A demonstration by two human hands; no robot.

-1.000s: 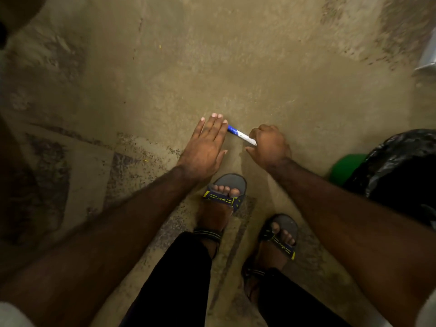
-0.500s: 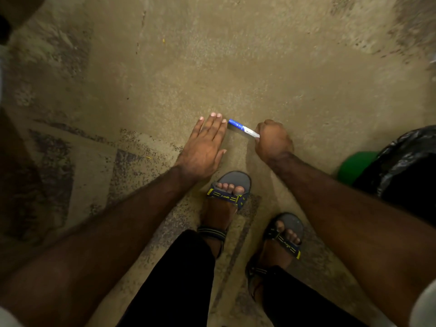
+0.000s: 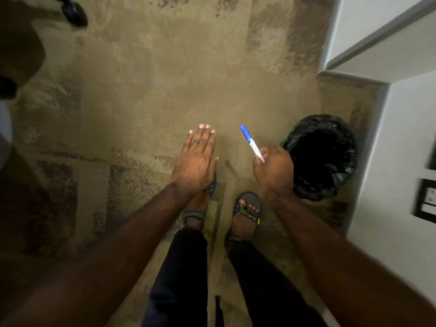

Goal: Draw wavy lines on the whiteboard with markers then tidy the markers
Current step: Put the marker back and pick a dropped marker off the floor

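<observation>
While he stands over the worn floor, reading leftward to rightward from the bin:

Left hand (image 3: 197, 161): farthest left of the bin, flat, fingers straight and together, holding nothing.

Blue-capped marker (image 3: 251, 142): between that hand and the bin, its long axis tilted, cap pointing up and away from him, lower end buried in his fist.

Right hand (image 3: 273, 172): curled tight round the marker, just beside the bin; plainly the nearer hand.

Bin (image 3: 322, 156): lined with a black bag; inside too dark to tell any contents.

Whiteboard: not in sight.

Your forearms bare; dark trousers (image 3: 181, 274); grey strap sandals (image 3: 247, 210), yellow-green trim, open-toed, both feet.
</observation>
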